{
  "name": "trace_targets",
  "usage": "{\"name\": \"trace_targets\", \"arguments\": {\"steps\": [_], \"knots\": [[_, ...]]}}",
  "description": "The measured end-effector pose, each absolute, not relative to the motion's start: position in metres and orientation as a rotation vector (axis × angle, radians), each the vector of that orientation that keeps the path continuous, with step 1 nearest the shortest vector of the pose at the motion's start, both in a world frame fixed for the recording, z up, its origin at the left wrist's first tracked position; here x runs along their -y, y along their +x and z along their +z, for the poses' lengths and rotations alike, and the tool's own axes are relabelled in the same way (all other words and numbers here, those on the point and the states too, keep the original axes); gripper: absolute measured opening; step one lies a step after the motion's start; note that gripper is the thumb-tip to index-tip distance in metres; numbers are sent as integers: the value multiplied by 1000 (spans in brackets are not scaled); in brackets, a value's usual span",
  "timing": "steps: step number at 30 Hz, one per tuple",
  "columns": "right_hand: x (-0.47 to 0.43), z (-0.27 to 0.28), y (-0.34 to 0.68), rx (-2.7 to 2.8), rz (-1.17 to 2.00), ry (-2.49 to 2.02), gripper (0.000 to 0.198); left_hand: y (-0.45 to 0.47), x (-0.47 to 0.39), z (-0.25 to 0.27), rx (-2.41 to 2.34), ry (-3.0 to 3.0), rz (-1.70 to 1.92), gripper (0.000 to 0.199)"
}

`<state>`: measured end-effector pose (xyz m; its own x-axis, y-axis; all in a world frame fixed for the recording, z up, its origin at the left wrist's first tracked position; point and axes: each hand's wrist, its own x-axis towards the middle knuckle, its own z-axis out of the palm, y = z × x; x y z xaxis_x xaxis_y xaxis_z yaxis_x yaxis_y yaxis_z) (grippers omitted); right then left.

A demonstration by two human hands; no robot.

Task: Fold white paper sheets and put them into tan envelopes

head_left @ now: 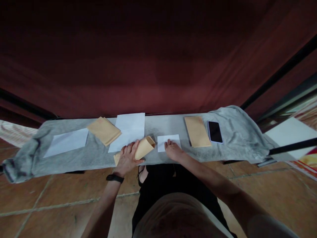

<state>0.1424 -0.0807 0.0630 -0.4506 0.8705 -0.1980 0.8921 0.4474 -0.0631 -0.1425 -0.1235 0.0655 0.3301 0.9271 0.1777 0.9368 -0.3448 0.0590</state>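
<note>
My left hand grips a brown paper envelope near the table's front edge. The envelope bulges, and its mouth gapes toward the right. My right hand, fingers curled in, rests on a small folded white paper lying flat just right of that mouth. Exactly what its fingertips pinch is hard to make out. Behind my left hand lies a large white sheet, partly under a small stack of brown envelopes.
Another white sheet lies at the left. To the right are a flat brown envelope and a phone with a dark screen. A grey plush cloth covers the narrow table, and a dark red curtain hangs behind it.
</note>
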Motion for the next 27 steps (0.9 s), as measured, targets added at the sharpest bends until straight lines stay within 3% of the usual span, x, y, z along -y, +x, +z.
{"name": "trace_targets", "arguments": {"steps": [11,14,17,19,21,27], "knots": [[85,77,147,-2588,-390,1815,41,-138,135,65,1808,-2504,-327,103],[77,87,162,-2658,-616,2063,37,-139,136,64,1805,-2515,-320,107],[70,85,175,-2654,-1233,2472,33,-140,137,62,1800,-2527,-298,111],[69,75,182,-2320,-2064,2722,30,-138,137,62,1793,-2538,-294,111],[72,61,187,-1632,-2870,2799,29,-135,137,61,1783,-2552,-296,111],[88,24,206,-1079,-3101,2808,26,-129,131,65,1744,-2633,-249,114]]}}
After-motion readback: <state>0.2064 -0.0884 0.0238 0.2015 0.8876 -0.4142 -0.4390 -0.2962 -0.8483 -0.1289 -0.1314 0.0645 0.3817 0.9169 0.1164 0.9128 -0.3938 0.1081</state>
